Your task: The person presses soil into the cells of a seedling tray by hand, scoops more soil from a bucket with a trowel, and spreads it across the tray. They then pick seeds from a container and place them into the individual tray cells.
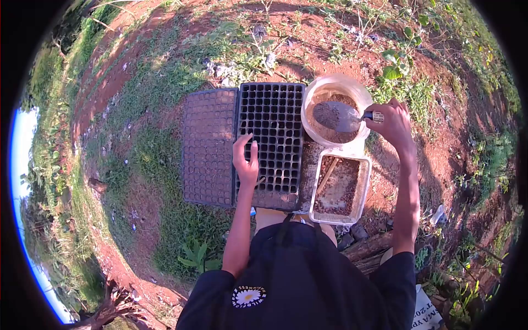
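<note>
My right hand grips the handle of a trowel, whose blade carries a heap of dark soil over a round whitish bucket. Brown soil lies inside this bucket. Over the left side of a black seedling tray hovers my left hand, thumb and fingers apart with nothing between them. Most of that tray's cells look hollow and dark, while those along its near edge hold soil. A second seedling tray, its cells filled level with soil, lies directly to the left.
A white plastic basket with small reddish-brown bits and a wooden stick stands below the bucket. Cut logs and dark stones lie near my right side. Grass and reddish earth surround the trays.
</note>
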A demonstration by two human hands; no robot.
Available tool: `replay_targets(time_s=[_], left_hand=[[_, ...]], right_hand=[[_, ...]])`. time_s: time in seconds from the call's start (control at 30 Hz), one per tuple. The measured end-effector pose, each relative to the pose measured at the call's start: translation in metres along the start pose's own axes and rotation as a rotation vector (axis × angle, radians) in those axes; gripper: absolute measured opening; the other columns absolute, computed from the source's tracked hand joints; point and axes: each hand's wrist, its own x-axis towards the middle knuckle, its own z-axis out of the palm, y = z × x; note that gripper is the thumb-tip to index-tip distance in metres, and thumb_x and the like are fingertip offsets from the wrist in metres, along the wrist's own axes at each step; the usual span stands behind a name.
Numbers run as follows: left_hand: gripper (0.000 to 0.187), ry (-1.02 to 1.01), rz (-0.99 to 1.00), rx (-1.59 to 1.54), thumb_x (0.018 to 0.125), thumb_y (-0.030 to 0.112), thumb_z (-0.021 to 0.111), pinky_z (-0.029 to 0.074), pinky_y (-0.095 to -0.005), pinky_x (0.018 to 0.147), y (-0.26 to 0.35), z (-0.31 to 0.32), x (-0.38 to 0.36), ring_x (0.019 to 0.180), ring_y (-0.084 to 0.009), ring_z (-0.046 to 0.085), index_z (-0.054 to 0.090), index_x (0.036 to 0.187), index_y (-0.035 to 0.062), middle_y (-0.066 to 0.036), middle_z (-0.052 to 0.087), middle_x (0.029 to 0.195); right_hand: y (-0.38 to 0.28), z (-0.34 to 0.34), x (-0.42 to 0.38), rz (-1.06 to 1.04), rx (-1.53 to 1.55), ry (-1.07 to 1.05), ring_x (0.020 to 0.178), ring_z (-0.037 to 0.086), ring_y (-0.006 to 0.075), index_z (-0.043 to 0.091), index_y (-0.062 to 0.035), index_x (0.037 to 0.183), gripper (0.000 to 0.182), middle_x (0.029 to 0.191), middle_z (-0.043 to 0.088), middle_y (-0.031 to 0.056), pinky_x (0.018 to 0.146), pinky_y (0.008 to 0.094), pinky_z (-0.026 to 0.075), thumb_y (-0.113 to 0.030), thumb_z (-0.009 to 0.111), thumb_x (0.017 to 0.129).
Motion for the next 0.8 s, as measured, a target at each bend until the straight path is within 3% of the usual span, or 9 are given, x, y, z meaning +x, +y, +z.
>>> replay_targets(time_s=[0.03,0.1,0.17,0.2,0.4,0.53,0.67,0.73,0.8], left_hand=[[0.025,0.019,-0.113,0.011,0.096,0.014,0.064,0.046,-0.0366,0.094,0.000,-0.016,-0.007,0.110,-0.0241,0.061,0.066,0.119,0.0062,-0.011,0.065,0.118],[0.026,0.022,-0.236,0.038,0.099,0.015,0.060,0.047,-0.0306,0.089,-0.020,-0.046,-0.024,0.104,-0.0152,0.061,0.064,0.123,0.0050,-0.008,0.065,0.119],[0.028,0.072,-0.312,-0.021,0.100,0.016,0.060,0.047,-0.0312,0.089,-0.035,-0.074,-0.037,0.102,-0.0135,0.060,0.064,0.124,0.0036,-0.006,0.066,0.115],[0.028,0.083,-0.333,-0.007,0.100,0.016,0.060,0.047,-0.0312,0.089,-0.039,-0.088,-0.045,0.102,-0.0135,0.060,0.064,0.124,0.0036,-0.006,0.066,0.115],[0.030,0.179,-0.465,-0.050,0.099,0.018,0.061,0.047,-0.0281,0.081,-0.072,-0.148,-0.082,0.090,-0.0120,0.059,0.064,0.125,0.0032,-0.006,0.067,0.104],[0.032,0.078,-0.534,-0.182,0.099,0.018,0.062,0.047,-0.0259,0.077,-0.086,-0.166,-0.096,0.086,-0.0096,0.058,0.061,0.128,0.0036,-0.005,0.065,0.100],[0.035,-0.084,-0.580,-0.255,0.099,0.020,0.062,0.049,-0.0276,0.079,-0.099,-0.174,-0.100,0.087,-0.0100,0.059,0.059,0.130,0.0046,-0.005,0.064,0.101],[0.035,-0.178,-0.608,-0.305,0.100,0.020,0.060,0.051,-0.0281,0.080,-0.103,-0.173,-0.101,0.089,-0.0103,0.061,0.057,0.132,0.0055,-0.006,0.064,0.103],[0.035,-0.229,-0.655,-0.366,0.101,0.019,0.059,0.051,-0.0283,0.081,-0.107,-0.169,-0.102,0.090,-0.0107,0.062,0.057,0.133,0.0058,-0.006,0.064,0.103]], right_hand=[[-0.010,-0.005,-0.001,0.032,0.003,-0.029,0.089,0.058,0.0207,0.079,-0.0170,0.094,0.025,0.088,0.075,0.0018,0.093,0.0369,0.042,-0.025,0.081,0.071],[-0.020,-0.003,-0.009,-0.119,-0.070,0.063,0.087,0.057,0.0200,0.078,-0.0169,0.096,0.025,0.086,0.073,0.0025,0.092,0.0358,0.042,-0.024,0.081,0.072],[-0.036,0.002,-0.016,-0.030,-0.082,0.022,0.105,0.059,0.0256,0.076,-0.0180,0.101,0.031,0.094,0.073,0.0083,0.106,0.0441,0.035,-0.030,0.081,0.073],[-0.060,-0.012,-0.018,0.007,-0.093,-0.109,0.105,0.059,0.0257,0.076,-0.0190,0.104,0.034,0.104,0.074,0.0094,0.107,0.0446,0.035,-0.032,0.081,0.072],[-0.111,0.033,-0.046,-0.175,-0.055,-0.002,0.090,0.059,0.0222,0.078,-0.0194,0.095,0.025,0.084,0.073,0.0046,0.094,0.0391,0.040,-0.027,0.079,0.071],[-0.157,0.059,-0.067,-0.203,0.025,-0.044,0.094,0.058,0.0240,0.077,-0.0127,0.093,0.026,0.088,0.074,0.0079,0.093,0.0383,0.039,-0.024,0.081,0.070],[-0.193,0.092,-0.092,-0.152,0.041,-0.091,0.100,0.059,0.0241,0.078,-0.0150,0.098,0.031,0.090,0.074,0.0090,0.094,0.0405,0.038,-0.027,0.083,0.069],[-0.198,0.123,-0.104,-0.235,0.122,0.042,0.099,0.058,0.0247,0.078,-0.0162,0.098,0.032,0.088,0.074,0.0092,0.096,0.0414,0.038,-0.027,0.083,0.069],[-0.212,0.131,-0.115,-0.210,0.099,0.010,0.097,0.058,0.0247,0.078,-0.0158,0.098,0.031,0.087,0.073,0.0092,0.096,0.0417,0.038,-0.027,0.083,0.070]])
